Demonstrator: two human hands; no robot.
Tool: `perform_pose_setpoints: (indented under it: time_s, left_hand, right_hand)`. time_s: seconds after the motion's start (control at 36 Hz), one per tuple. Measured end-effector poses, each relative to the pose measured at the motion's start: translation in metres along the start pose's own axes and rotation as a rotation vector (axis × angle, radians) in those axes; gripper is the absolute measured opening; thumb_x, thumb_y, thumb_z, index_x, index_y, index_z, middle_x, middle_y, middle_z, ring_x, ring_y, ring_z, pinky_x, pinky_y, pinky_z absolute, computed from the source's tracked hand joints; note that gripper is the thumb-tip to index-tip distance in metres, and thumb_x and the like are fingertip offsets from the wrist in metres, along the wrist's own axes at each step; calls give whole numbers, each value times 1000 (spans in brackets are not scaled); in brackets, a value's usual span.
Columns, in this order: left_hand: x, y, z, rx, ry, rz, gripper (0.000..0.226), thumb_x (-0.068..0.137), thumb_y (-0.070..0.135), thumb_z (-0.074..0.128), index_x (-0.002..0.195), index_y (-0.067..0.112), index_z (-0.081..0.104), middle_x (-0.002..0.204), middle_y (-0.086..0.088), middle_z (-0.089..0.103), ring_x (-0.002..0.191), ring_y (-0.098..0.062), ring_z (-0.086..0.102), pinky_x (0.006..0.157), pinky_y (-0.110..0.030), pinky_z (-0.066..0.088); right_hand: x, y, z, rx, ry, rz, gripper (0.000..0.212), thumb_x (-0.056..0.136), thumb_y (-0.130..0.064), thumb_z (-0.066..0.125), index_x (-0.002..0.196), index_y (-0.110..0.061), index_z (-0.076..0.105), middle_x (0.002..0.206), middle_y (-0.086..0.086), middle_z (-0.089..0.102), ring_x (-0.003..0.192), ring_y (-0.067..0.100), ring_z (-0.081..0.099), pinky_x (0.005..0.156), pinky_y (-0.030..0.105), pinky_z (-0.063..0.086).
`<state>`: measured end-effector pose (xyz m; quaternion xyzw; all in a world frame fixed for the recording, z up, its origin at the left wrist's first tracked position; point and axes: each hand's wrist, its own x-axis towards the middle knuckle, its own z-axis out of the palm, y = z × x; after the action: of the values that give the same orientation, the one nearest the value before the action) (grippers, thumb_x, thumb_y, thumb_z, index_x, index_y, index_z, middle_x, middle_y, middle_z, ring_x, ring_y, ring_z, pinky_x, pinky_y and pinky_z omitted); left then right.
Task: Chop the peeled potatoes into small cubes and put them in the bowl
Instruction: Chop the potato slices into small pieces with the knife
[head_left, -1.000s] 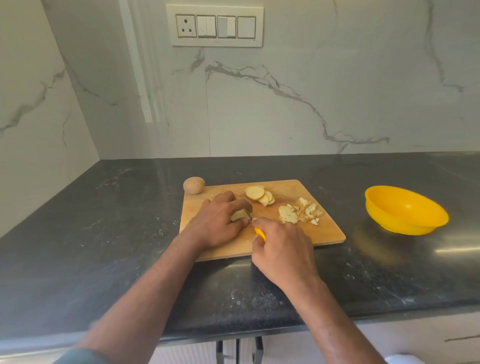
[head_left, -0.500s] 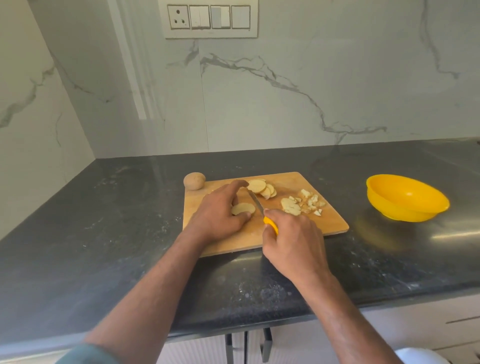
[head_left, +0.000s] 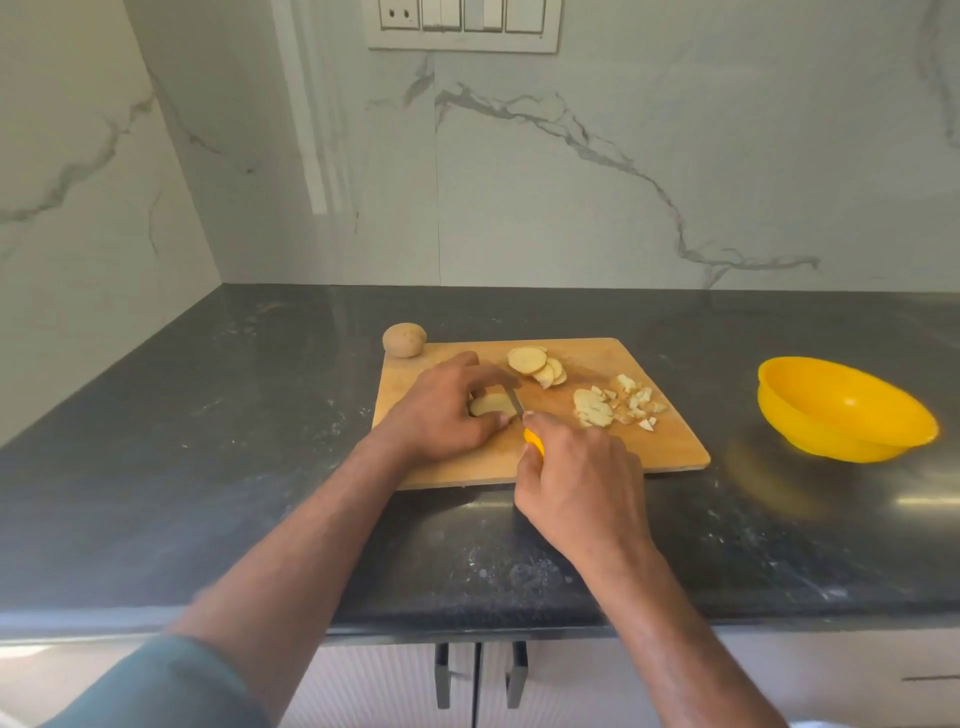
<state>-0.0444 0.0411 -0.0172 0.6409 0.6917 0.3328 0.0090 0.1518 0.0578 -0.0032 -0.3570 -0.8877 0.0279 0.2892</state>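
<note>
At frame centre, my left hand (head_left: 441, 410) pinches a half-hidden potato slice (head_left: 491, 404). My right hand (head_left: 579, 486) grips the knife (head_left: 522, 418), covering most of its handle.

Your left hand (head_left: 441, 410) pins a potato slice (head_left: 491, 404) on the cutting board (head_left: 597, 452), while your right hand (head_left: 582, 488) grips the yellow-handled knife (head_left: 524, 423), blade against the slice. Cubes (head_left: 631, 402) lie right; the yellow bowl (head_left: 844, 410) sits far right.

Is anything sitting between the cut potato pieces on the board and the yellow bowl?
Nothing visible. Right of the cubes, only bare board and bare countertop lie before the yellow bowl. Both hands are on the board's left half.
</note>
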Motion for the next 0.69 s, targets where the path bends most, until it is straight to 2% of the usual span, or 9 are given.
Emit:
perform_pose_setpoints:
  time_s: [0.11, 0.28, 0.36, 0.44, 0.64, 0.69]
  left_hand:
    - [-1, 2, -1, 4, -18, 5, 48, 79, 42, 65, 127, 37, 66, 92, 11, 50, 82, -2, 53, 80, -35, 50]
    - [0, 3, -1, 37, -35, -3, 43, 80, 44, 63, 121, 34, 70, 87, 13, 45, 79, -6, 51, 81, -40, 50]
    - [0, 4, -1, 45, -40, 0, 41, 81, 44, 61, 121, 36, 69, 86, 11, 46, 78, -6, 49, 81, -42, 50]
    - [0, 4, -1, 49, -47, 3, 42, 81, 43, 61, 122, 36, 69, 86, 12, 44, 77, -4, 47, 82, -42, 49]
    - [2, 3, -1, 45, -64, -27, 36, 80, 45, 60, 113, 37, 71, 85, 9, 44, 78, -5, 48, 85, -47, 48]
    - [3, 3, -2, 43, -70, -35, 36, 80, 46, 60, 112, 37, 72, 86, 9, 45, 78, -5, 48, 86, -47, 48]
  right_hand:
    - [0, 0, 1, -2, -2, -2, 35, 97, -29, 55, 130, -26, 63, 85, -2, 72, 65, 12, 46, 55, 22, 29]
    - [1, 0, 2, -16, -1, 2, 33, 96, -28, 56, 129, -25, 64, 83, -2, 71, 64, 12, 42, 57, 23, 31]
    - [1, -2, 2, -25, -3, -16, 33, 96, -28, 56, 128, -25, 64, 80, -3, 69, 62, 11, 41, 49, 18, 21]
    - [2, -4, 1, -12, -7, -42, 35, 98, -29, 53, 132, -25, 61, 81, -5, 69, 63, 10, 41, 48, 13, 10]
    - [2, -4, -2, 10, -51, -60, 37, 101, -30, 49, 137, -26, 56, 82, -6, 67, 65, 11, 44, 50, 17, 18]
    - [2, -3, -3, 21, -61, -62, 37, 101, -29, 49, 137, -26, 56, 85, -6, 68, 67, 10, 45, 54, 17, 25]
